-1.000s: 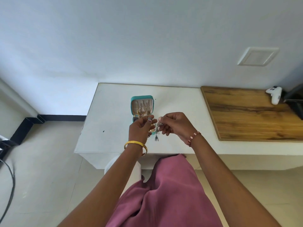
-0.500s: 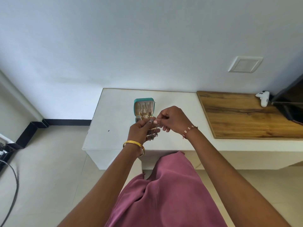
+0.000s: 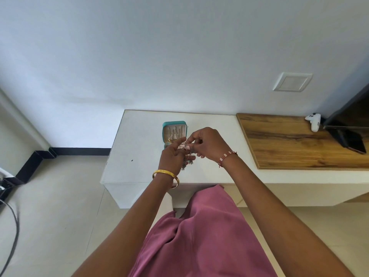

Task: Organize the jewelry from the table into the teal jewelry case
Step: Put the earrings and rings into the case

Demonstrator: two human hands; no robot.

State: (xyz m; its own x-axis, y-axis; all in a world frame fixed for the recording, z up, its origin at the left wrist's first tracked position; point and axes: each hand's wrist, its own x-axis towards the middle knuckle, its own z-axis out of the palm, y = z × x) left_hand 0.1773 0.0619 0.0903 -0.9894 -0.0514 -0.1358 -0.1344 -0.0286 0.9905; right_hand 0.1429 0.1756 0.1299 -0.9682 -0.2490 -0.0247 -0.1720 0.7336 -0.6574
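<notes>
Both hands (image 3: 191,148) rose w/ silver jewelry (image 3: 186,159), near case (image 3: 174,132).

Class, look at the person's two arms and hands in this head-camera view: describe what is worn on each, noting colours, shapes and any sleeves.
Both forearms are bare, with no sleeves in view. The left hand has a plain, smooth gold bangle round its wrist. The right hand has a thin red-and-white beaded bracelet at its wrist, with a short thread end hanging loose. No rings can be made out.
</notes>
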